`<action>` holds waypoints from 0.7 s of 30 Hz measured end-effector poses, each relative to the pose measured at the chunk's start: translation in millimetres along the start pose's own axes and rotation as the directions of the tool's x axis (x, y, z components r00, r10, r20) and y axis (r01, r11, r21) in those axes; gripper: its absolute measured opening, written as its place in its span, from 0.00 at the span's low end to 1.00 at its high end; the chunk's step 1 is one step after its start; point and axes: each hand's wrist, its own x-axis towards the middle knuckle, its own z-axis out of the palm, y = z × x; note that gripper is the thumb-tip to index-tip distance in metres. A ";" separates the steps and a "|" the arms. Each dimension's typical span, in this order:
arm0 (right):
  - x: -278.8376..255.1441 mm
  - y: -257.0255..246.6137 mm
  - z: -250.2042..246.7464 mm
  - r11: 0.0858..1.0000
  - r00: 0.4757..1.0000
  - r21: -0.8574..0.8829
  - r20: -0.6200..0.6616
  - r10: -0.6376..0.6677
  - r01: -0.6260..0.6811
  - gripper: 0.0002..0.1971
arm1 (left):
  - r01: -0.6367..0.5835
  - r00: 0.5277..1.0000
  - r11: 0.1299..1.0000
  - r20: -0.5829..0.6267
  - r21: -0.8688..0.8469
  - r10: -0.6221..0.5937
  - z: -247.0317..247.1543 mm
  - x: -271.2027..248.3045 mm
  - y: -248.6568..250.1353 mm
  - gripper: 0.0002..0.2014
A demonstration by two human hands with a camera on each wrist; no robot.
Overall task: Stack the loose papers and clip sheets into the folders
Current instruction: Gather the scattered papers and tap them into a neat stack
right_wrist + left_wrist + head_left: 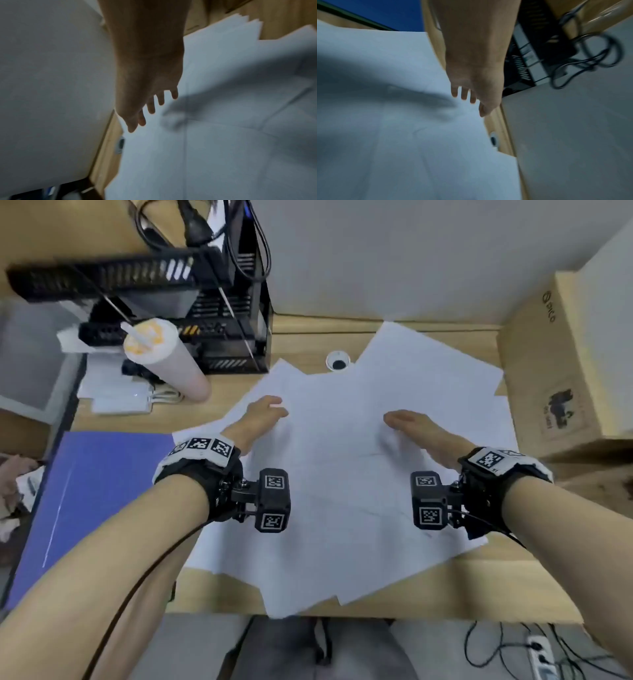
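Several loose white papers [342,446] lie fanned and overlapping across the middle of the wooden desk [479,587]. A blue folder [92,494] lies flat at the desk's left edge, partly under my left forearm. My left hand [263,412] hovers over the left part of the papers [402,121], fingers [464,94] straight and spread, holding nothing. My right hand [407,422] is over the middle of the papers [223,135], its fingers [161,100] also straight and empty. Whether the palms touch the sheets is unclear.
A tall drink cup with a straw [168,357] leans at the back left beside a black desk rack [212,313] with cables. A cardboard box [561,364] stands at the right. A round cable hole [338,361] sits behind the papers. A grey wall panel [411,251] closes the back.
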 end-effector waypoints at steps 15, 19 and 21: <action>13.1 33.6 54.0 0.995 0.988 -0.087 -0.144 -0.050 0.038 0.21 | 0.041 0.967 0.990 -0.242 -0.138 -0.074 48.8 8.1 -23.2 0.29; 15.2 30.9 49.2 0.999 0.989 0.010 -0.143 -0.034 0.036 0.20 | -0.124 0.982 0.990 -0.152 -0.060 0.114 39.6 1.0 -8.4 0.22; 17.8 27.0 45.4 0.993 0.984 0.113 -0.177 -0.013 0.033 0.22 | -0.195 0.978 0.977 -0.094 -0.082 0.187 29.6 -1.8 -0.2 0.21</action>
